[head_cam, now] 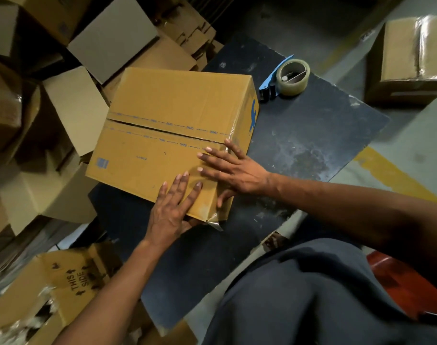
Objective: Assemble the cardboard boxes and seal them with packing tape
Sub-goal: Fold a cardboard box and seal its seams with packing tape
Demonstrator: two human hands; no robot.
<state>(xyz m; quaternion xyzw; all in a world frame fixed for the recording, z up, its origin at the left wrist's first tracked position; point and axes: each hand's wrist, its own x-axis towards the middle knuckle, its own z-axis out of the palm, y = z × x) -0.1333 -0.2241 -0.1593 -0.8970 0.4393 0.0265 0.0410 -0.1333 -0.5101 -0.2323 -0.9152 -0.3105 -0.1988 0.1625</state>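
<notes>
Box: one closed box (167, 135) at frame centre on a dark board (299, 145), its top flaps meeting at a seam.
Left hand: left hand (174, 207) flat on the box's near corner, fingers straight, thumb under the edge.
Right hand: right hand (232, 170) flat over the box's right edge, fingers spread, just beside the left.
Tape: one dispenser (286, 78) on the board at upper right, apart from the box.
Room: bare board right of the box; cardboard heap (51, 95) crowding its left; one taped box (411, 58) at top right.
</notes>
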